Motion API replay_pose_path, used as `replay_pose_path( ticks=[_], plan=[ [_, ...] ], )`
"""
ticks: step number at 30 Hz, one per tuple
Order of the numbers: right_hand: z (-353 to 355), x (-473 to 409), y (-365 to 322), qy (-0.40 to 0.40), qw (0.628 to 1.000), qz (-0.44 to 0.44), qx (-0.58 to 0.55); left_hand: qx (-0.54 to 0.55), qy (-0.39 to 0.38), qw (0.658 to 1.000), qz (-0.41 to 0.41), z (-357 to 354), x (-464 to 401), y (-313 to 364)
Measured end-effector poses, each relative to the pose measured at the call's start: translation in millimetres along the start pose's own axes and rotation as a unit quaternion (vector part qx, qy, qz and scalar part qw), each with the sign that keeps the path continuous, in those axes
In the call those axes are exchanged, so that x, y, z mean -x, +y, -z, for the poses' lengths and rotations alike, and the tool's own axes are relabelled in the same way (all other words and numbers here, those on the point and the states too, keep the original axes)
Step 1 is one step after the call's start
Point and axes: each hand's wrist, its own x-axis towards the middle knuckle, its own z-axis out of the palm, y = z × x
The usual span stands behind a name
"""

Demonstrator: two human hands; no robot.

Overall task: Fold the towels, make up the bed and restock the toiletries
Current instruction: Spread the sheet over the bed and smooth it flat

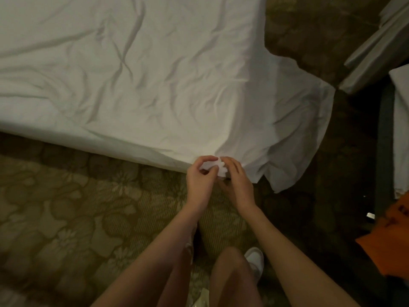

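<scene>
A wrinkled white sheet (137, 80) covers the bed, which fills the upper left of the head view. At the bed's near right corner the sheet hangs loose toward the floor in a flap (298, 134). My left hand (200, 177) and my right hand (238, 179) meet at that corner, and both pinch a small bunched fold of the sheet (218, 166) between fingers and thumb. My forearms reach up from the bottom of the frame.
Patterned carpet (66, 207) lies below the bed. White linen (374, 47) sits at the upper right, more white cloth (401, 129) at the right edge, an orange item (387, 247) at lower right. My knee and a white shoe (255, 260) are below.
</scene>
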Motion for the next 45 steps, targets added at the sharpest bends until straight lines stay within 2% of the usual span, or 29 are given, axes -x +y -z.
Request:
replay_pose_path(
  ticks=[6,11,17,21,23,25,27,28,33,40,45],
  plan=[
    [35,-3,-31,0.106,0.992,-0.055,-0.048,0.029,0.001,0.999,0.037,9,12,51],
    [48,-4,-42,0.180,0.979,-0.091,-0.011,0.056,0.001,0.998,0.035,17,12,82],
    [61,8,-32,0.140,0.988,-0.060,-0.010,0.034,0.013,0.999,-0.001,22,10,94],
    [87,35,-33,0.188,0.982,-0.021,0.002,0.077,0.034,0.996,0.036,12,26,90],
    [103,44,-35,0.201,0.979,-0.014,0.006,0.084,-0.005,0.994,0.068,-4,42,85],
    [115,50,-38,0.206,0.978,0.002,0.027,0.085,-0.085,0.988,0.098,-23,58,83],
    [122,54,-40,0.208,0.976,0.033,0.059,0.066,-0.149,0.981,0.105,-41,70,84],
    [125,56,-41,0.212,0.974,0.046,0.067,0.054,-0.156,0.981,0.100,-48,74,87],
    [133,65,-44,0.226,0.969,0.071,0.074,0.029,-0.052,0.996,0.072,-59,71,107],
    [129,47,-53,0.247,0.968,-0.045,-0.031,0.074,-0.051,0.995,0.044,-38,68,162],
    [133,47,-42,0.240,0.958,-0.147,-0.048,0.058,-0.049,0.997,-0.024,-12,48,195]
  ],
)
